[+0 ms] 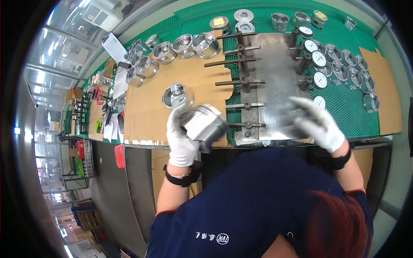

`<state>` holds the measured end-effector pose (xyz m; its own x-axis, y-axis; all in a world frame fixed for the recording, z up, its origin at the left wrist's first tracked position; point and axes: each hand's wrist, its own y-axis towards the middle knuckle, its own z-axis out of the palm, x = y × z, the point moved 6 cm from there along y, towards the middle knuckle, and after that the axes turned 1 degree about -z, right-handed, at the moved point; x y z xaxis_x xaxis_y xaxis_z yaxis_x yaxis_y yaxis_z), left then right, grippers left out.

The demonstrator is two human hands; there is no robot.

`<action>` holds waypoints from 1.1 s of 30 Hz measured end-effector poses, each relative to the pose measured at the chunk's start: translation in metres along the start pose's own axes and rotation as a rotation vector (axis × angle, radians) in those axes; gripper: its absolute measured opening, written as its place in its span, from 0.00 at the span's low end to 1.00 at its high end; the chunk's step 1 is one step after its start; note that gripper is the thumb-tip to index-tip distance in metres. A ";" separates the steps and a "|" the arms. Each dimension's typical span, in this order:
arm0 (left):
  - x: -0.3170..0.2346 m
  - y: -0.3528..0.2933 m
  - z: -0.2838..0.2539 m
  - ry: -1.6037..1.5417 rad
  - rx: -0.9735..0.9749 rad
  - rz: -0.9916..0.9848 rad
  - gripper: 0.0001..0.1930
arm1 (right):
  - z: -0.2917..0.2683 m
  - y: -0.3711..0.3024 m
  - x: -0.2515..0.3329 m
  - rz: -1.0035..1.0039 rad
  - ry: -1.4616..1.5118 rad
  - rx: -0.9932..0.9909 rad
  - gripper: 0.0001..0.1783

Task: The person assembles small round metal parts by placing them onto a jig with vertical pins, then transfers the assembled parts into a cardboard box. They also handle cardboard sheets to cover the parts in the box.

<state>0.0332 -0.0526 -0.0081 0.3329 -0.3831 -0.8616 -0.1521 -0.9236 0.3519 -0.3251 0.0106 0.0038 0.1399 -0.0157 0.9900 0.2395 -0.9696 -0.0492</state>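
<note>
A shiny metal piston [203, 123], tilted on its side, is in my white-gloved left hand [180, 144], above the front edge of the bench. The glove's fingers close round its left side. Just behind it, another piston [177, 95] stands on the cardboard sheet [146, 103]. My right hand [320, 127], also gloved, hovers at the right front of a flat steel plate [275, 77]. Its fingers are stretched apart and slightly blurred, with nothing seen between them. A dial gauge [319, 102] is the nearest of several along the plate's right side.
Rod-shaped stops [244, 81] line the plate's left side. Several pistons stand at the cardboard's far edge, and more pistons [353, 78] sit on green mesh matting [344, 116] at the right. Farther left are papers [114, 47] and small tools.
</note>
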 end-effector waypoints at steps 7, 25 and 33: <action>-0.047 0.004 0.124 -0.631 0.265 -0.310 0.39 | 0.061 0.022 0.008 -0.229 0.133 0.110 0.67; -0.032 0.017 0.208 0.288 0.406 0.280 0.49 | -0.009 -0.011 -0.076 0.204 -0.281 -0.108 0.48; -0.027 0.032 0.217 0.111 0.391 0.279 0.51 | 0.003 -0.019 -0.116 0.414 0.260 -0.079 0.52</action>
<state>-0.1829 -0.0692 -0.0530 0.3233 -0.6338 -0.7027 -0.5801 -0.7194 0.3820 -0.3432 0.0312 -0.1110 -0.0394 -0.4537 0.8903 0.1393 -0.8848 -0.4447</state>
